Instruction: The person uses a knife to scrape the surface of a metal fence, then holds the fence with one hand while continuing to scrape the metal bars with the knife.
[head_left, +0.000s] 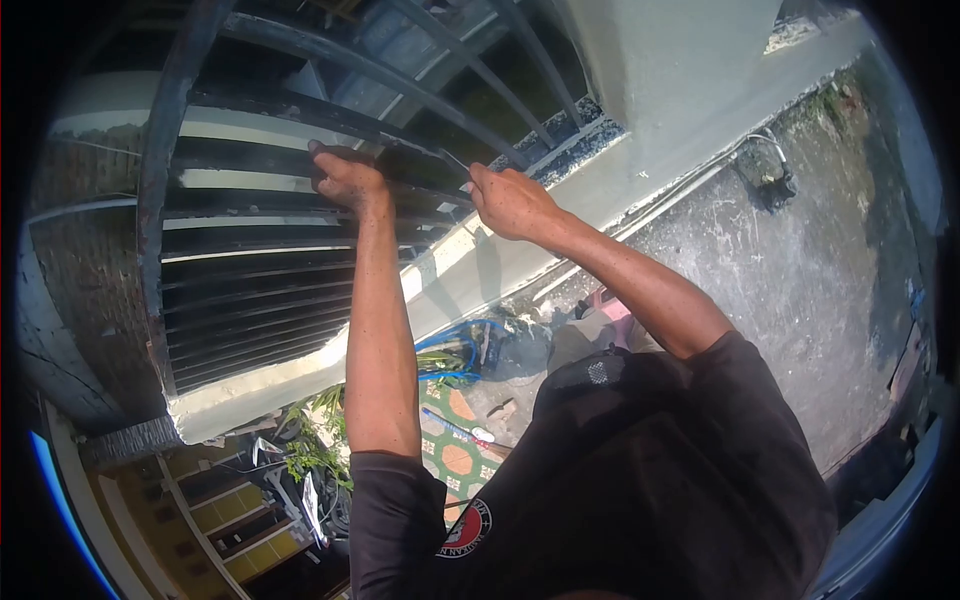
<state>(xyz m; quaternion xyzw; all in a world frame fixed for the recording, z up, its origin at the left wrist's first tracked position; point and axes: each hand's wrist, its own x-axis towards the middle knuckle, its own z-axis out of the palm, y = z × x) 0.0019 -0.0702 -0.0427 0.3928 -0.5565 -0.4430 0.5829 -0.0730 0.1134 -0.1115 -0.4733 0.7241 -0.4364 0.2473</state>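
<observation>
A window grille of dark metal bars (pixel 265 208) fills the upper left, some of its paint chipped. My left hand (pixel 350 180) is closed round one of these bars, thumb showing on top and the other fingers partly hidden behind it. To its right, my right hand (pixel 512 203) is a fist round a thin, pale, pointed strip (pixel 452 158). The strip sticks out past the fingers toward the bars, its tip right at one of them. The fist covers the rest of it.
A cream sill (pixel 440 285) runs below the grille beside a pale wall (pixel 680 90). Under me lie rough concrete ground (pixel 760 290), patterned tiles (pixel 457 458), a blue hose (pixel 465 340) and green plants (pixel 318 440). A parked motorbike (pixel 300 490) stands lower left.
</observation>
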